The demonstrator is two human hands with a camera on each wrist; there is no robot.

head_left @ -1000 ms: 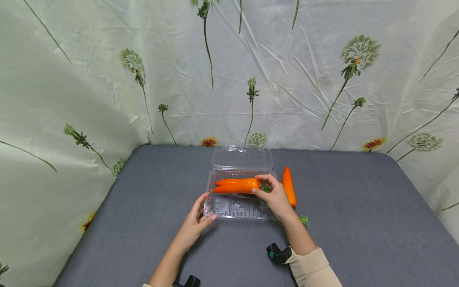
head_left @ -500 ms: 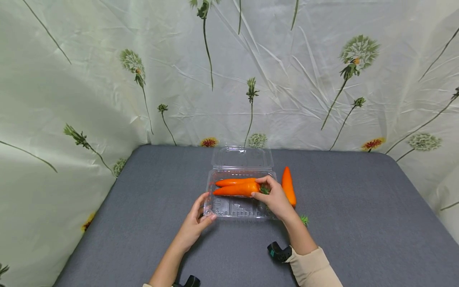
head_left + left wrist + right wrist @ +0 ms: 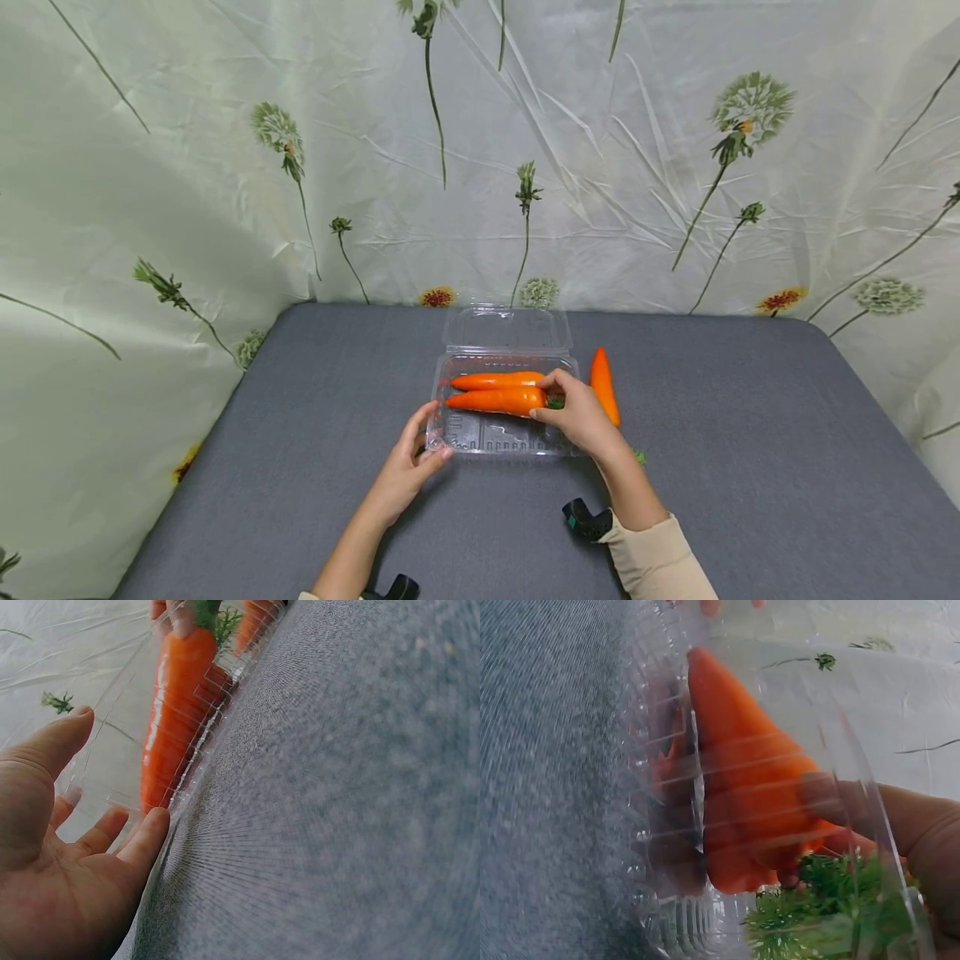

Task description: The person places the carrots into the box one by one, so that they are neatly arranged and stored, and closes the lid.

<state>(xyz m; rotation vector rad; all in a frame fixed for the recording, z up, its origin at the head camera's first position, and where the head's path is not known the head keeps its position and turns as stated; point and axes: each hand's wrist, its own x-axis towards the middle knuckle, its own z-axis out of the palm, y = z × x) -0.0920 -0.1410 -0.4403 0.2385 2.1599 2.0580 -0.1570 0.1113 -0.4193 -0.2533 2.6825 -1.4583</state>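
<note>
An orange carrot (image 3: 497,401) with a green leafy top lies slanted in the clear plastic clamshell box (image 3: 487,447). My right hand (image 3: 581,417) pinches its thick end between thumb and fingers, seen through the wall in the right wrist view. Just behind lies a second carrot (image 3: 495,381) in the same box, pointing left too. At the box's left end rests my left hand (image 3: 408,467), fingers relaxed against the wall and thumb by the front corner. In the left wrist view the held carrot (image 3: 176,712) shows through the plastic above the left fingertips (image 3: 156,817).
Another carrot (image 3: 603,387) lies on the grey table (image 3: 750,467) right of the box, its leafy top partly hidden behind my right forearm. The box's lid (image 3: 507,329) is folded back toward the patterned curtain (image 3: 600,208).
My right hand has brought the front carrot toward me and slightly right, so a gap shows between it and the rear carrot. The left hand and box have stayed put.
</note>
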